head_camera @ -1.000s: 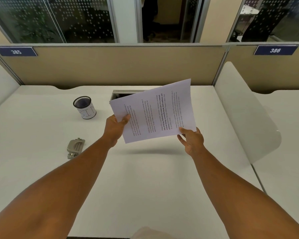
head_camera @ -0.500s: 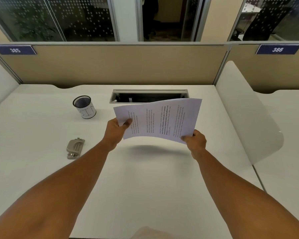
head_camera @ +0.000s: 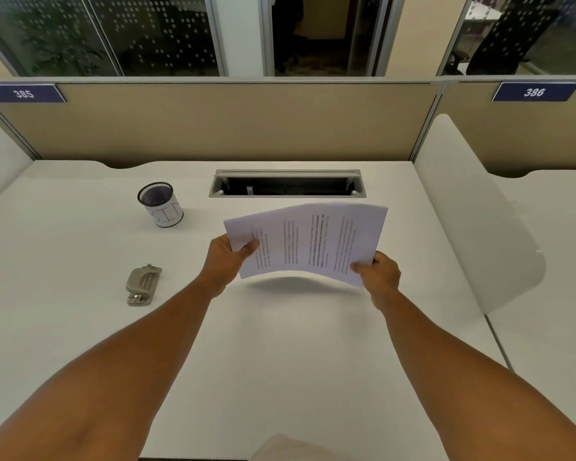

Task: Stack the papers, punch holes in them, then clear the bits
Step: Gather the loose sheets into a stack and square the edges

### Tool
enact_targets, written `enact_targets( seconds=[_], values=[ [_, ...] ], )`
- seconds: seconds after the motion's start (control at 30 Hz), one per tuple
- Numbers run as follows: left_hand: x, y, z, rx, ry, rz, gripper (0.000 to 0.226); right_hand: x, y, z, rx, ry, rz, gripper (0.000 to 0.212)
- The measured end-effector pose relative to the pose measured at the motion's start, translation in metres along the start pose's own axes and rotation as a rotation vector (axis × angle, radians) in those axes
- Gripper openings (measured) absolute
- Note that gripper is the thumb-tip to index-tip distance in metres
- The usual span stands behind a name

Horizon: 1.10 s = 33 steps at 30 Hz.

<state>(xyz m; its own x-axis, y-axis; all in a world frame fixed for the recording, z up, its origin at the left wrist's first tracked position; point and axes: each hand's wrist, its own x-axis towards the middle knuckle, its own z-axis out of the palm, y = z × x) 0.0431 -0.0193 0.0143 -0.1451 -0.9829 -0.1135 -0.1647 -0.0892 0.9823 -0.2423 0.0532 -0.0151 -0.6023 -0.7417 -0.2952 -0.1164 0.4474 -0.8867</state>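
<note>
A white table [head_camera: 280, 361] carries a grey metal hole punch [head_camera: 143, 285] at its left side. Farther back stands a black mesh cup [head_camera: 160, 203] wrapped in a white label. A rectangular cable slot [head_camera: 287, 184] is set into the table's rear edge.

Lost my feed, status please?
Left hand and right hand gripping papers above desk. Hole punch untouched, left. Nothing blocking.

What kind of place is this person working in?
Most likely an open-plan office. The white desk sits against a low tan partition carrying numbered seat labels, 385 and 386, and it has a cable slot cut into it. Both hands hold printed papers.
</note>
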Motion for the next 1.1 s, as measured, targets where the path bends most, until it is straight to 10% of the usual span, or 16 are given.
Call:
enact_targets(
  seconds=[1.1],
  values=[
    [-0.0085, -0.0027, -0.0066, 0.019, 0.041, 0.012, 0.01, -0.0084, -0.0014, -0.0053, 0.011, -0.021, -0.143, 0.023]
  ],
)
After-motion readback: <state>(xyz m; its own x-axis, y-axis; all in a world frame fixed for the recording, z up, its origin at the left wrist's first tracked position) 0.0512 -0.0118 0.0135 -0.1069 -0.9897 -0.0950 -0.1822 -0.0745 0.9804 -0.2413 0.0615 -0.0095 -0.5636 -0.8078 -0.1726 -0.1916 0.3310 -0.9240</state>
